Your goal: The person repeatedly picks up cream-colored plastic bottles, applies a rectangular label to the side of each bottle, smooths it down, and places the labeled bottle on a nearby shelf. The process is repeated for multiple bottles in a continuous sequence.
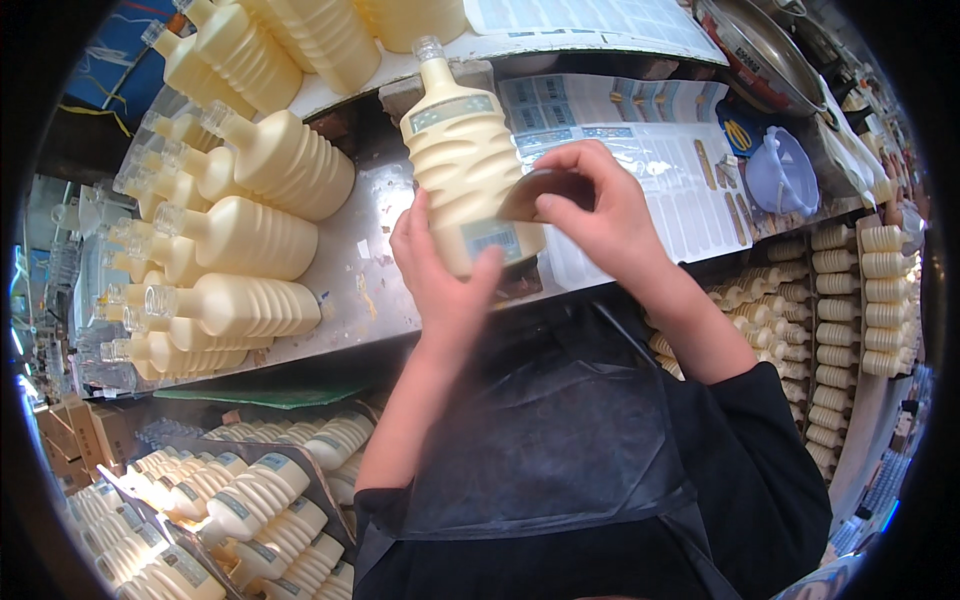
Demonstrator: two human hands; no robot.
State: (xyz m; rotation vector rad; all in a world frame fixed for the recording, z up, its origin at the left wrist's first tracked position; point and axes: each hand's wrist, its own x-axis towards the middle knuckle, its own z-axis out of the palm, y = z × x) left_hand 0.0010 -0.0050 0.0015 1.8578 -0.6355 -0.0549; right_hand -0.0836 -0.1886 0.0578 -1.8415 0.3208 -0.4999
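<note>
A cream ribbed bottle (455,155) with a clear threaded neck stands tilted in front of me over the worktable. One blue-grey label (450,112) sits near its shoulder and another label (492,238) near its base. My left hand (438,265) is closed around the lower left side of the bottle, its thumb blurred over the lower label. In my right hand (610,215) a flat dark brown scraper-like piece (548,192) is pinched between thumb and fingers. Its edge meets the bottle's right side, or lies just in front; I cannot tell which.
Unlabelled cream bottles (255,305) lie stacked at the left. Label sheets (680,205) spread to the right, with brown strips (705,165) on them. Beyond are a purple basket (783,172) and a large round pan (765,45). Labelled bottles (265,490) fill a crate below left.
</note>
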